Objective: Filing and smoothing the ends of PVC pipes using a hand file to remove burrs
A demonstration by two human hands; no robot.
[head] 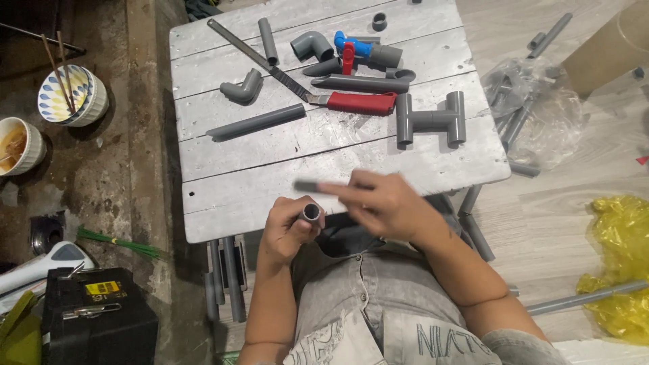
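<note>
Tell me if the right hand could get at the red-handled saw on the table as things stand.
Probably yes. The right hand hovers above the table's near edge, and bare boards lie between it and the saw's red handle. But its fingers seem to pinch a small blurred grey piece.

A black box-shaped case (pixel 98 318) stands at the near left on the floor, bearing a small yellow rectangular label (pixel 103 288) on its top. At the far right lies a clear plastic bag (pixel 541 115) holding grey pipe pieces; a crumpled yellow plastic bag (pixel 622 263) sits at the near right.
</note>
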